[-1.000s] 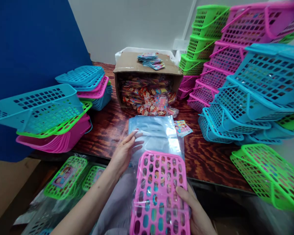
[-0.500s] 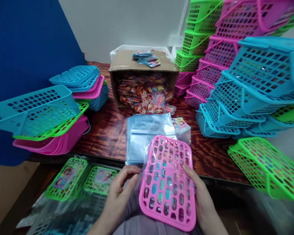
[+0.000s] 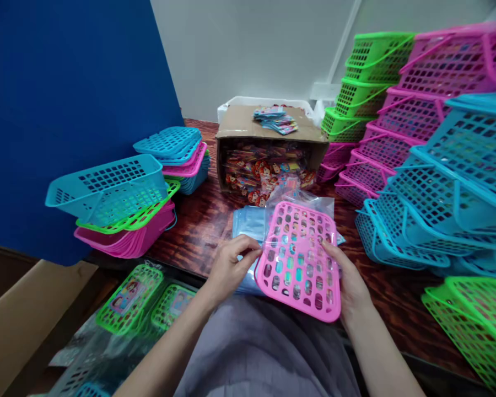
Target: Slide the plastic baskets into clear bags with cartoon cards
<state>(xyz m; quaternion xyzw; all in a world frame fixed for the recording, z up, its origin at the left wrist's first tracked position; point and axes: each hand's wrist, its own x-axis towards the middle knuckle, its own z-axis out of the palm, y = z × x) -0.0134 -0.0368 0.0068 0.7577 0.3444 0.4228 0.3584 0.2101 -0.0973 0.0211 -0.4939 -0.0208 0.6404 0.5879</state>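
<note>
A pink basket with a perforated lid (image 3: 300, 259) is tilted over the table's front edge, a clear plastic bag (image 3: 320, 205) around its upper part. My right hand (image 3: 349, 278) grips its right side, thumb on the lid. At the basket's left edge, my left hand (image 3: 235, 262) pinches the film of the bag between thumb and fingers. Under the basket lies a stack of flat, silvery-blue plastic bags (image 3: 248, 221), partly covered. Small colourful items show through the lid's holes.
An open cardboard box (image 3: 235, 122) of packaged items stands behind, cards (image 3: 276, 120) on top. Blue baskets (image 3: 107, 187) and pink ones (image 3: 124, 242) are stacked left. Filled baskets (image 3: 425, 116) tower right. Bagged green baskets (image 3: 130, 298) sit low at the left.
The view has shifted, and the pink basket has moved up and forward over the bag stack. My left hand has gone from a loose curl beside the basket to a pinch at its edge.
</note>
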